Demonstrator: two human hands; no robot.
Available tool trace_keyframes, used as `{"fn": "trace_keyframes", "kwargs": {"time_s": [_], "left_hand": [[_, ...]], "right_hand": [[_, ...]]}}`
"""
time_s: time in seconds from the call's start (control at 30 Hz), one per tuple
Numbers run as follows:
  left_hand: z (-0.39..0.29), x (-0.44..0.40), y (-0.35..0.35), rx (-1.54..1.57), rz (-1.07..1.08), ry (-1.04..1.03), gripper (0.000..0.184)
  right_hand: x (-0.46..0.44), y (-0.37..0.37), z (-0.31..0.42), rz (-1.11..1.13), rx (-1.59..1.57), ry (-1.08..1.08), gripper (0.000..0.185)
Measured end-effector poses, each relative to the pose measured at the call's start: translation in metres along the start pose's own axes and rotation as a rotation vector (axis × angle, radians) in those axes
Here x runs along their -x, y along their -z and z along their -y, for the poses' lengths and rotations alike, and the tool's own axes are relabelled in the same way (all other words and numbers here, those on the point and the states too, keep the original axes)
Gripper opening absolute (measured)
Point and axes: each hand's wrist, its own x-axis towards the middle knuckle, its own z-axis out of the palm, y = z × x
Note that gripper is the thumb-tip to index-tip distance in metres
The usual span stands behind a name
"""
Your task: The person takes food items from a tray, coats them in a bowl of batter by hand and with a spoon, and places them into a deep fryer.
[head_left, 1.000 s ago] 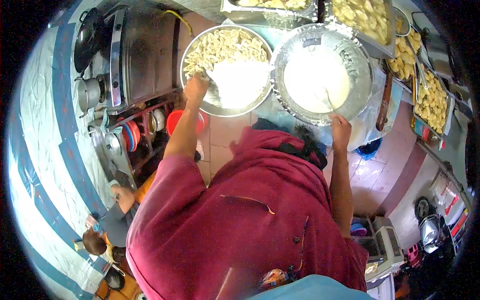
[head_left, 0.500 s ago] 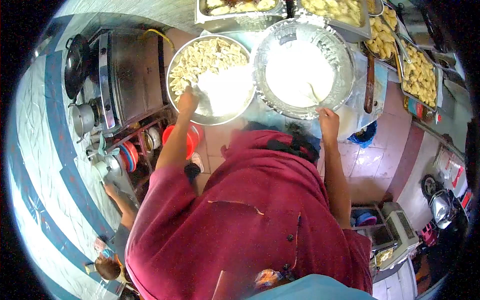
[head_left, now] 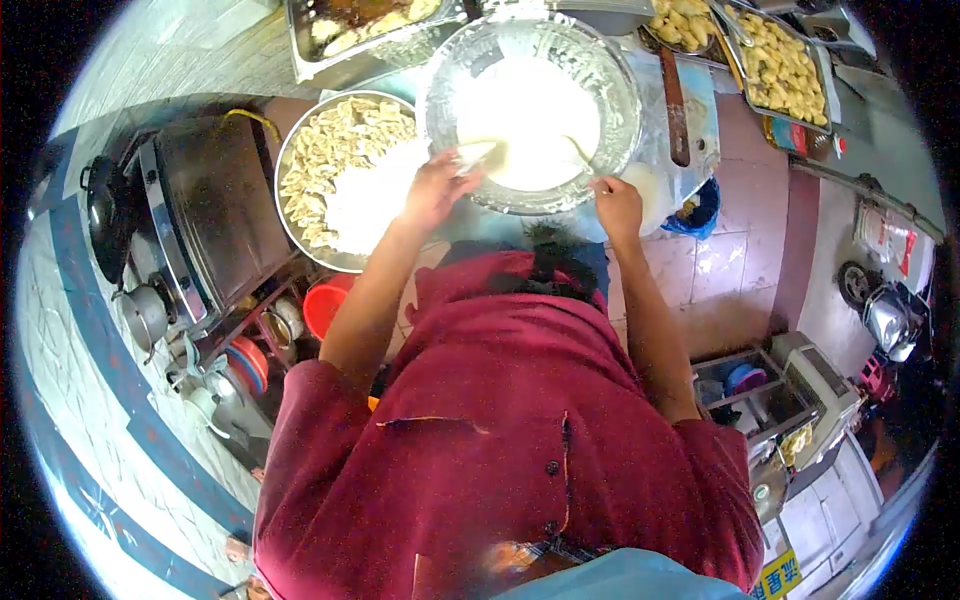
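Note:
My left hand (head_left: 438, 190) is over the left rim of a large metal bowl (head_left: 618, 95), its fingers closed on a pale, flat piece of food (head_left: 482, 154) that is blurred and washed out by glare. Inside the bowl is a white, overexposed mixture (head_left: 530, 110). At the bowl's lower right edge, my right hand (head_left: 618, 208) grips a thin spoon (head_left: 578, 152) that slants into the mixture; its tip is hidden. Touching the bowl on the left is a round metal tray (head_left: 283, 213) holding many pale food pieces (head_left: 335, 150) and a bright white area.
Behind the bowl stands a metal pan (head_left: 370, 42) of browned pieces in dark liquid. A tray of yellow pieces (head_left: 780, 70) is at the upper right, near a brown wooden handle (head_left: 676, 110). A stove (head_left: 205, 215) stands left; a blue-lined bin (head_left: 697, 212) is below the table.
My left hand has moved right from the round tray to the bowl, bringing a pale piece with it. My right hand stays on the spoon. The view has shifted, and the co-worker at left has gone mostly out of sight.

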Motion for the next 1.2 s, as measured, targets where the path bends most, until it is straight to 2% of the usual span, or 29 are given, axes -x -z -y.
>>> {"fn": "trace_keyframes", "kwargs": {"time_s": [0.07,0.17,0.27,0.3,0.4,0.5,0.6,0.67,0.73,0.8,0.83,0.93,1.03,1.1,1.17,1.2], "left_hand": [[0.015,-0.026,-0.037,-0.398,-0.232,0.077,0.049],[0.043,-0.06,-0.046,-1.127,-0.242,-0.101,0.043],[0.063,-0.073,-0.047,-1.552,-0.164,-0.529,0.034],[0.068,-0.076,-0.05,-1.571,-0.229,-0.508,0.024],[0.072,-0.076,-0.047,-1.579,-0.181,-0.545,0.026],[0.07,-0.076,-0.048,-1.544,-0.177,-0.438,0.041],[0.068,-0.069,-0.055,-1.542,-0.227,-0.66,0.023],[0.093,-0.1,-0.005,-1.418,-0.123,-0.56,0.018],[0.085,-0.103,-0.011,-1.069,-0.174,-0.252,0.016],[0.079,-0.109,-0.018,-0.467,-0.347,0.239,0.014],[0.082,-0.114,-0.01,-0.371,-0.384,0.264,0.012],[0.081,-0.117,-0.008,-0.151,-0.444,0.36,0.009],[0.059,-0.1,-0.038,-0.047,-0.452,0.431,0.01],[0.032,-0.071,-0.087,0.036,-0.505,0.411,0.01],[0.055,-0.093,-0.031,0.092,-0.354,0.48,0.011],[0.055,-0.095,-0.024,0.121,-0.278,0.513,0.011]], "right_hand": [[0.004,0.009,0.015,-0.053,0.13,-0.029,0.021],[0.005,0.014,0.023,-0.075,0.304,-0.059,0.019],[0.006,0.01,0.026,-0.059,0.318,-0.035,0.017],[0.007,0.006,0.026,-0.046,0.309,-0.003,0.017],[0.01,-0.012,0.03,-0.072,0.235,0.061,0.016],[0.014,-0.017,0.032,-0.116,0.183,0.075,0.016],[0.007,-0.009,0.022,-0.144,0.32,0.002,0.016],[0.005,-0.001,0.019,-0.15,0.327,0.039,0.016],[0.002,-0.004,0.009,-0.126,0.336,0.047,0.016],[0.004,-0.005,0.006,-0.114,0.186,0.155,0.016],[0.006,-0.004,0.008,-0.107,0.11,0.208,0.016],[0.017,-0.001,0.031,-0.1,-0.028,0.179,0.017],[0.009,-0.005,0.027,-0.261,0.122,0.1,0.017],[0.011,0.001,0.029,-0.227,0.248,0.059,0.017],[0.012,0.001,0.027,-0.183,0.367,0.028,0.017],[0.014,-0.003,0.024,-0.153,0.422,0.019,0.016]]}}
